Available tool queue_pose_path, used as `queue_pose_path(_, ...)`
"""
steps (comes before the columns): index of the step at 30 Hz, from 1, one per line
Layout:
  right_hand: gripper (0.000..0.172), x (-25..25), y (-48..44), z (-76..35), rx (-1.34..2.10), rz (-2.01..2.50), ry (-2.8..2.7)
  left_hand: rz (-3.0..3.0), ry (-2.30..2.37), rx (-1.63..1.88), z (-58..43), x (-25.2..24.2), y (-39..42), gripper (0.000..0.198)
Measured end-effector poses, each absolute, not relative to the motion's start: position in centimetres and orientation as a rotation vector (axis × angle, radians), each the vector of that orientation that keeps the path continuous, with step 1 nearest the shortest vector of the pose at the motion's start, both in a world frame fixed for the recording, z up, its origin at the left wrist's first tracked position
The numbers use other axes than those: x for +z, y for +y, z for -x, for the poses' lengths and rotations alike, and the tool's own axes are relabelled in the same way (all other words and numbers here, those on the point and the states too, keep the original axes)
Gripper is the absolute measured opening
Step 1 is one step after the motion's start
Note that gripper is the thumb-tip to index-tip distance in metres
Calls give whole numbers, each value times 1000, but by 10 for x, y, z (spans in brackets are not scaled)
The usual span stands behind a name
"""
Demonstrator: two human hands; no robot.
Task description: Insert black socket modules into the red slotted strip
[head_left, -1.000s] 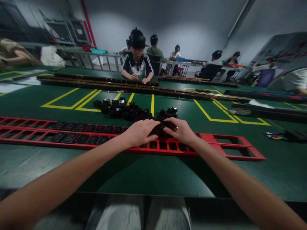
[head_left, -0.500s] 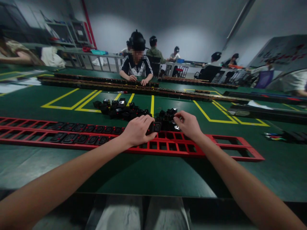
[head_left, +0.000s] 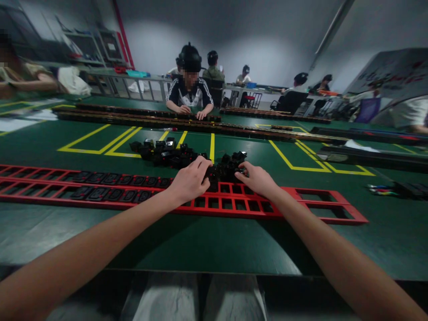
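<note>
Reaching over the red slotted frame point(head_left: 240, 206), my left hand point(head_left: 189, 180) has its fingers curled round a black power socket point(head_left: 213, 184), partly hidden by them. This socket is at the frame's back row. My right hand point(head_left: 257, 179) is pinched at the right end of the pile; what lies between its fingertips is too dark to make out. Loose black sockets point(head_left: 167, 151) are heaped just behind the frame. Several fitted sockets point(head_left: 113, 194) fill slots in both rows to the left of my left hand.
The frame lies lengthwise on a green table point(head_left: 214, 245) marked with yellow tape lines point(head_left: 290, 168). Long dark strips point(head_left: 133, 117) lie farther back, where a co-worker point(head_left: 190, 91) sits opposite. Coloured wires point(head_left: 381, 191) are at the right.
My left hand has shifted slightly left and tipped the socket so its face no longer shows. My right hand has moved a little left and lower, to the pile's edge.
</note>
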State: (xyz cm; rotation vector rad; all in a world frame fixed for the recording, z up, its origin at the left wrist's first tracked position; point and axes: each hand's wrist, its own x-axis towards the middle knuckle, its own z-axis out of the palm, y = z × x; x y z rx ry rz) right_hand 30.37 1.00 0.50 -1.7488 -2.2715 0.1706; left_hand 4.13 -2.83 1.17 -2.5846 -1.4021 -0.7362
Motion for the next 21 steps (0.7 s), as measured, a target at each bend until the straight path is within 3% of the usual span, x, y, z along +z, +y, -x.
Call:
queue_pose_path(10,42,8,7,-301,190,1796,-2272,2303,-1686,-349,-23,33,-15,21)
queue_pose_path(21,39,6,8,-302,179,1775,-2284,2226,-1916,-46,-13,39,-7,30)
